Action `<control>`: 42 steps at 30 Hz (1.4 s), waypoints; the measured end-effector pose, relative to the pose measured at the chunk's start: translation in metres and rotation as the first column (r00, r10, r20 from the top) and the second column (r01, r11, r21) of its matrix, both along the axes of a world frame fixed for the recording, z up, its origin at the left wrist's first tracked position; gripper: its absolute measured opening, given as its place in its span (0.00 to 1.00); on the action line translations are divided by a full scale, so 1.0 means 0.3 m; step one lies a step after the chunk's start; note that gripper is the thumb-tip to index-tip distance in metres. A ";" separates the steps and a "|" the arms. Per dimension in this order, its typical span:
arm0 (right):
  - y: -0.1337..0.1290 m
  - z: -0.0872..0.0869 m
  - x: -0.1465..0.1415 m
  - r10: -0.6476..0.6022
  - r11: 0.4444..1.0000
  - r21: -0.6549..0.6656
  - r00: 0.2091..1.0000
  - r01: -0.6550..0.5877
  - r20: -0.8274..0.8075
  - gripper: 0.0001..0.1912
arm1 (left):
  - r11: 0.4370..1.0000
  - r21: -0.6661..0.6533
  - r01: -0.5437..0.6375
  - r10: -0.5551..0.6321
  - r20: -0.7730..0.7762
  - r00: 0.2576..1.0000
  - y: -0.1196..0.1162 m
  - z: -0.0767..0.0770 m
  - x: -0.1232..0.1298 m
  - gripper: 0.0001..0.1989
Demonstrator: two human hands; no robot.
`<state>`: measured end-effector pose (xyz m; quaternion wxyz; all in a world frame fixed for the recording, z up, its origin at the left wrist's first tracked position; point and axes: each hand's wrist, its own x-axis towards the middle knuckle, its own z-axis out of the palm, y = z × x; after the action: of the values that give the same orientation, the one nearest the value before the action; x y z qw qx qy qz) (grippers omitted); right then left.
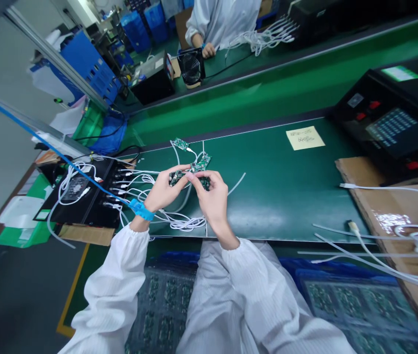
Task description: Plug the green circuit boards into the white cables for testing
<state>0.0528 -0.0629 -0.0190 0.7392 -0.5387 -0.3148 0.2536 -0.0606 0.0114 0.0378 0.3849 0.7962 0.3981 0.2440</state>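
My left hand (165, 189), with a blue strap on its wrist, and my right hand (212, 194) meet over the green bench (267, 182). Both have their fingers closed on a green circuit board (205, 183), whose parts show between and behind the fingers. The fingertips touch at the thumbs. Just beyond them lies a second green board (203, 161), and a small green board (181, 143) with a white plug sits farther back. White cables (188, 223) lie coiled under and left of my hands.
At left is a black box (83, 196) with several white cables plugged in. A black device with a display (393, 128), a yellow note (305, 138) and cardboard (367, 206) with cables are at right. Trays of boards (164, 305) sit below. Across stands a person (223, 22).
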 end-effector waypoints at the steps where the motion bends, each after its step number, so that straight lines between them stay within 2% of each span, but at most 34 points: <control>1: 0.007 -0.002 0.000 0.006 1.000 -0.008 1.000 -0.006 0.005 0.08 | 1.000 -0.010 -0.022 0.022 -0.004 1.000 -0.004 0.005 0.000 0.21; 5: 0.030 -0.019 -0.004 0.044 0.999 -0.005 0.999 -0.044 -0.006 0.09 | 0.996 -0.025 -0.089 0.089 0.006 0.996 -0.026 0.022 0.004 0.19; 9: 0.046 -0.047 0.012 0.075 0.997 -0.022 0.997 -0.076 -0.010 0.12 | 0.983 0.125 -0.138 0.146 -0.060 0.987 -0.033 0.004 -0.009 0.20; 11: 0.050 -0.056 0.027 0.099 0.995 -0.018 0.994 -0.100 -0.053 0.13 | 0.994 0.103 -0.039 0.057 -0.174 0.983 -0.035 -0.019 -0.017 0.20; 14: 0.051 -0.058 0.048 0.158 0.987 0.009 0.974 -0.159 -0.163 0.13 | 0.989 -0.025 0.148 -0.148 -0.326 0.934 -0.043 -0.058 -0.012 0.17; 16: 0.046 -0.057 0.061 0.166 0.986 0.031 0.966 -0.163 -0.196 0.11 | 0.984 -0.027 0.177 -0.175 -0.350 0.920 -0.048 -0.077 0.000 0.13; 19: 0.037 -0.059 0.081 0.142 0.990 0.042 0.970 -0.136 -0.199 0.21 | 0.991 0.010 0.134 -0.127 -0.258 0.958 -0.047 -0.081 0.014 0.12; 22: 0.035 -0.063 0.100 0.101 0.995 0.029 0.984 -0.097 -0.150 0.29 | 0.995 0.076 0.069 -0.056 -0.166 0.985 -0.035 -0.055 0.009 0.15; 27: 0.047 -0.051 0.111 0.089 0.990 0.120 0.989 -0.075 -0.122 0.18 | 0.990 0.100 0.101 -0.079 -0.206 0.975 -0.017 0.000 -0.024 0.15; 33: 0.047 -0.033 0.069 0.171 0.979 0.118 0.984 -0.165 -0.044 0.12 | 0.994 0.107 -0.037 0.046 -0.079 0.996 -0.019 0.031 -0.018 0.14; 42: 0.031 -0.020 0.038 0.123 0.987 0.071 0.967 -0.142 0.223 0.14 | 0.990 0.080 -0.119 0.115 0.062 0.991 -0.022 0.035 0.007 0.14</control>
<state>0.0641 -0.0536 -0.0249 0.7042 -0.5085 -0.4400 0.2277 -0.0586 0.0048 0.0482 0.3476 0.7795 0.4223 0.3054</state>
